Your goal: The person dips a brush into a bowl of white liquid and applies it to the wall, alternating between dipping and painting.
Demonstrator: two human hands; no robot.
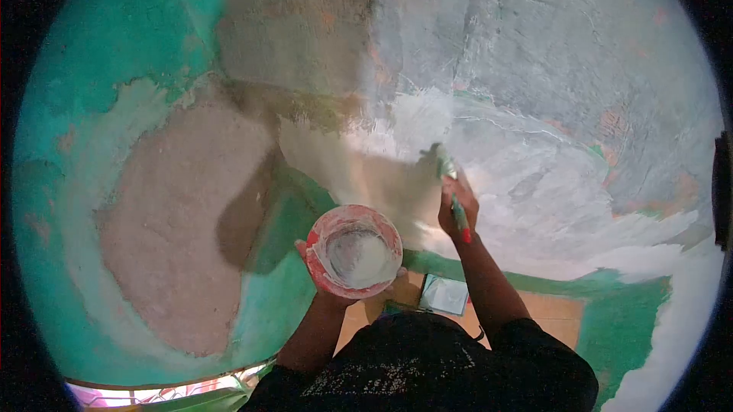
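My left hand [314, 268] is wrapped round the side and underside of a red bucket [317, 278], whose rim is smeared white. Inside it lies a pale, whitish liquid [366, 255]. To the right, my right hand [461, 202] grips a brush [460, 217] with a green handle and a red end. Its bristles point up and touch or nearly touch the wall [427, 126], where a whitish coat borders bare grey plaster.
Green paint [99, 45] covers the wall at the left, around a brownish bare patch [179, 229]. Below, a light rectangular object [444, 294] lies on the tan floor [546, 319]. A barred opening [164, 394] shows at the bottom left. Shadows fall across the wall.
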